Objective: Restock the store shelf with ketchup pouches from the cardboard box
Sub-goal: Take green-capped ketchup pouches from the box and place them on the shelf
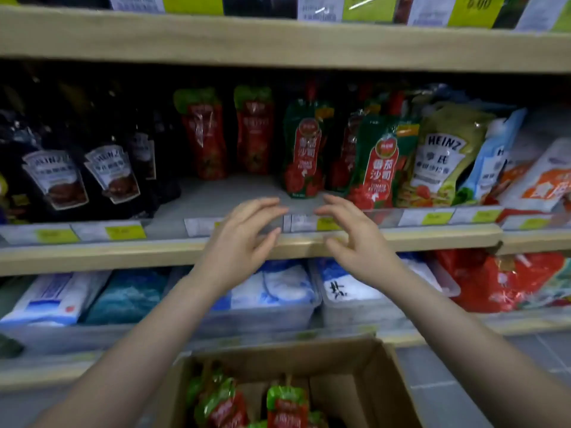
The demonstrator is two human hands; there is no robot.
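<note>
My left hand (244,234) and my right hand (352,233) hover side by side at the front edge of the middle shelf (216,196), fingers loosely spread, holding nothing. Two red ketchup pouches with green tops (204,134) stand at the back of the shelf's bare patch. Green-and-red ketchup pouches (304,149) stand just beyond my right hand. Below, an open cardboard box (355,372) holds several red pouches with green tops (285,406).
Dark Heinz sauce pouches (58,177) fill the shelf's left side. A pale green Heinz pouch (441,156) and blue and white packs stand at the right. Price tags (123,231) line the shelf edge. White and blue bags (278,285) fill the lower shelf.
</note>
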